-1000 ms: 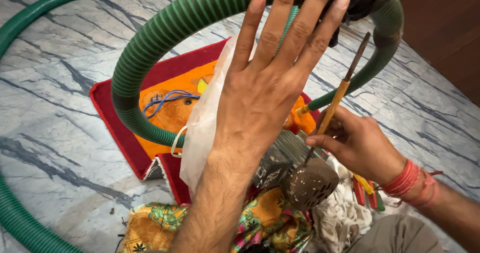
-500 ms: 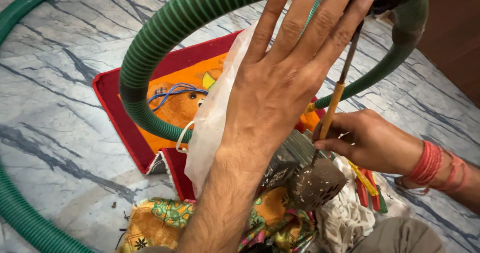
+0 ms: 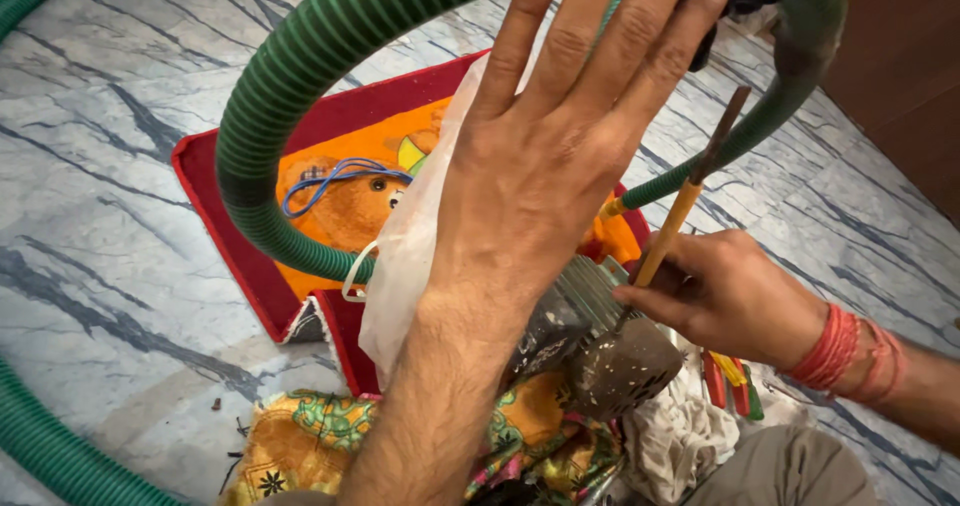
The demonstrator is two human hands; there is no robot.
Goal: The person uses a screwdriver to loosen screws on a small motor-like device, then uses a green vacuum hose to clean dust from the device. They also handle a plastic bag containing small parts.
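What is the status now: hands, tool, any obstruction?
Left hand open, raised, fingers spread. Right hand shut on yellow-handled tool, tip at finned metal motor. Green hose loops overhead.

grey-veined marble floor [image 3: 110,216], red-edged orange mat [image 3: 330,206] flat on it, thick green ribbed hose [image 3: 290,96] looping across, yellow floral cloth [image 3: 300,446] bunched up, whitish rag [image 3: 680,436] next to some red and green-handled tools [image 3: 730,386]

Home floor, marble tiles [image 3: 120,216], mat [image 3: 330,136]

just the one head cam, looking steeply down and really close in, marble floor [image 3: 110,216] filling out toward 9 and 12 o'clock
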